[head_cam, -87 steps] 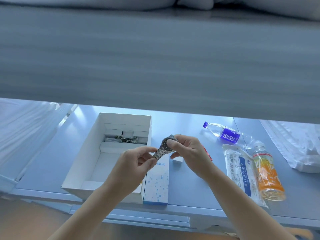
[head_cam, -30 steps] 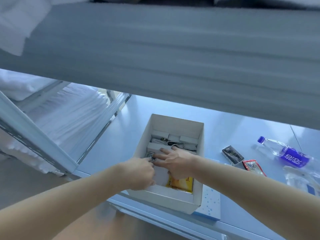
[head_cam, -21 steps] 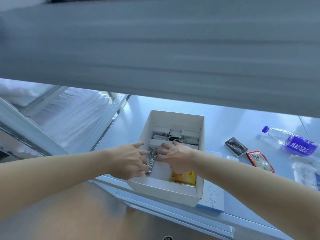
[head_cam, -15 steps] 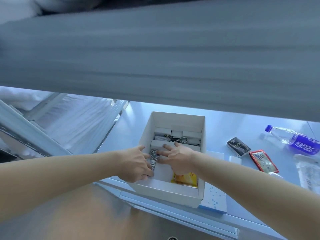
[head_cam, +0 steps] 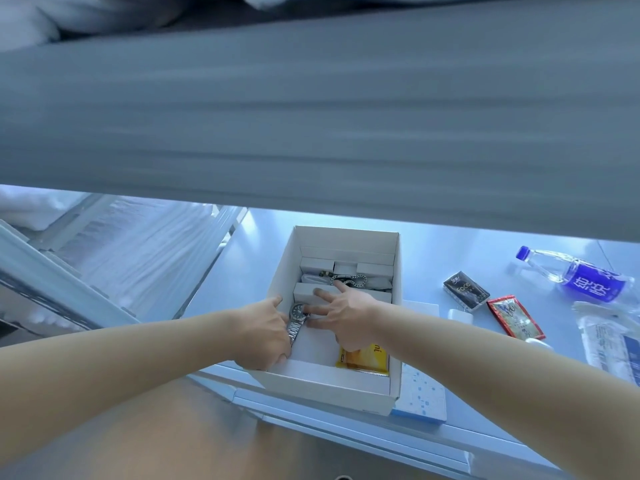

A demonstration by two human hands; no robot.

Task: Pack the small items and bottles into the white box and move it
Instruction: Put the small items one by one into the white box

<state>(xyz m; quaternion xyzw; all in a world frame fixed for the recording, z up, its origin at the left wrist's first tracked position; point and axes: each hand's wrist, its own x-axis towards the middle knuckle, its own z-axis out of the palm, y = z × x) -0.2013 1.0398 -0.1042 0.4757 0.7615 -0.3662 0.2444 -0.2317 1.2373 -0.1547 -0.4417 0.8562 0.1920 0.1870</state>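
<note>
Step in hand: settling the watch [head_cam: 297, 315] into the white box [head_cam: 325, 389], along its left inner wall, dial up, metal band running toward the near edge.
Left hand [head_cam: 266, 336]: inside the box at the left wall, touching the watch band; fingers bent, but hidden by the back of the hand, so cannot tell whether gripping or only steadying.
Right hand [head_cam: 346, 317]: inside the box, fingers spread and fairly straight, tips at the watch dial and on the white cardboard insert [head_cam: 308, 293]; pressing, not gripping.
Already in the box: a chain bracelet [head_cam: 348, 280] in the far compartment, a yellow packet [head_cam: 363, 356] at the near right corner, partly under the right wrist.
Waiting on the table [head_cam: 485, 244], right of the box: black pack [head_cam: 465, 292], red sachet [head_cam: 516, 322], water bottle [head_cam: 575, 275] lying on its side, clear plastic pouch [head_cam: 613, 344], small white item [head_cam: 460, 316] too indistinct to name.
Beside the box: flat blue-and-white carton [head_cam: 420, 396], touching the right wall.
Progress, by judgement: early to middle; bottles not yet packed, box not yet moved.
Next move calls for: letting go of the watch, lifting both hands clear of the rim, reaching right for the nearest loose item, probably the black pack; keeping room for the bottle, which looks long for the remaining floor.
</note>
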